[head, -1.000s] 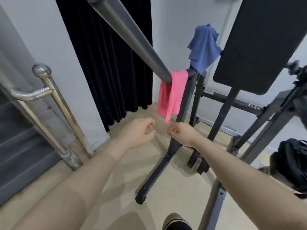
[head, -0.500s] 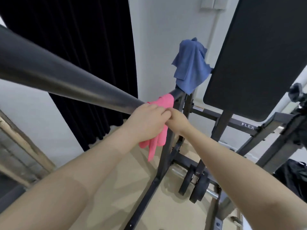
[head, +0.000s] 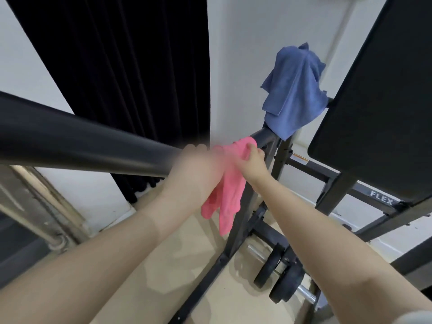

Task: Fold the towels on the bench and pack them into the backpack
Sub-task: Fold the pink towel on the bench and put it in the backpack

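A: Where is the pink towel (head: 228, 190) right now?

B: It is draped over the far end of the dark bar (head: 81, 141), where the bar meets the bench frame (head: 268, 174). Most of it hangs below the bar, its lower tips dangling freely above the floor (head: 233, 295).

A: Who has hold of it?

B: The right hand (head: 251, 163) grips the top of it, fingers curled into the bunched cloth just at the bar. The left hand (head: 198, 169) is blurred with motion; it lies against the towel's left side at the bar, but whether its fingers are closed on the cloth I cannot tell.

A: And the other towel?

B: The blue towel (head: 294, 92) hangs higher and farther, up and to the right of the pink one, draped over an upright of the frame, beside the left edge of the black back pad (head: 378, 90). It is apart from the pink towel and from both hands.

A: What lies around them?

B: A black curtain (head: 131, 66) hangs on the far left against a white wall (head: 245, 54). Low on the right, near the frame's foot, a barbell with black weight plates (head: 282, 279) rests on the floor. The frame carries the word FLEX (head: 381, 199) under the pad.
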The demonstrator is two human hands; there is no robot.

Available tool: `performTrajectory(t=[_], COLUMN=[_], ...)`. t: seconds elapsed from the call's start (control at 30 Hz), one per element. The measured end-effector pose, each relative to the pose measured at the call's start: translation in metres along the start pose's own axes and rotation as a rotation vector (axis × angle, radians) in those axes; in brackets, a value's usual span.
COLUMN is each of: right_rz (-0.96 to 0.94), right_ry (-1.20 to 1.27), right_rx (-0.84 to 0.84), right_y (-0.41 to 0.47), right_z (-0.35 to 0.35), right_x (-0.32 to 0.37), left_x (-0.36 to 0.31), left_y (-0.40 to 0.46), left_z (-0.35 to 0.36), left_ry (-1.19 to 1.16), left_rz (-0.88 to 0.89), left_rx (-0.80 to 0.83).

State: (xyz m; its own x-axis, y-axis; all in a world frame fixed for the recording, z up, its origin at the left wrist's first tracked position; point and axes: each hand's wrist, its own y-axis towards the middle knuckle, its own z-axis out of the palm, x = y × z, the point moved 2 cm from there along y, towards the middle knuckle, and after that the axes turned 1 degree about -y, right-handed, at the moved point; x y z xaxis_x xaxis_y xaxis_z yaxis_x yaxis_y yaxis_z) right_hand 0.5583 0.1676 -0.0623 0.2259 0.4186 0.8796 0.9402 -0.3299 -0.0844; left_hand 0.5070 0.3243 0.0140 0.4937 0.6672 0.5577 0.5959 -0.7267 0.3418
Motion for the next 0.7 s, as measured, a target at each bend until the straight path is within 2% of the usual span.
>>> performTrajectory(t=[0.13,0.3,0.4,0.53,0.6,0.7], right_rz=[-0.211,-0.239,-0.18,-0.125,-0.109,0.016], right_ry=[-0.257,-0.491,-0.65,-0.697,-0.733,-0.731], right_rx=[-0.098,-0.048,0.047,0.101,0.104,0.18], right_y=[-0.009,-0.046,-0.086,-0.156,-0.19,-0.246], right_z=[-0.003,-0.012,-0.024,-0.033,-0.028,-0.009], right_x=[-0.003,-0.039,-0.066,-0.087,-0.093,-0.102], left_x=[0.0,-0.002,-0.007,-0.02,-0.028,-0.035], left_y=[0.001,-0.001,-0.01,-0.047,-0.075,-0.121], left_z=[0.0,0.003,0.004,-0.005,-0.007,-0.01], left_ry=[0.048,-0.039,-0.268,-0.609,-0.708,-0.81], left_rz=[-0.003,0.053,0.021,-0.001,0.026,0.084], left_rx=[-0.095,-0.181,-0.257,-0.273,-0.232,-0.029])
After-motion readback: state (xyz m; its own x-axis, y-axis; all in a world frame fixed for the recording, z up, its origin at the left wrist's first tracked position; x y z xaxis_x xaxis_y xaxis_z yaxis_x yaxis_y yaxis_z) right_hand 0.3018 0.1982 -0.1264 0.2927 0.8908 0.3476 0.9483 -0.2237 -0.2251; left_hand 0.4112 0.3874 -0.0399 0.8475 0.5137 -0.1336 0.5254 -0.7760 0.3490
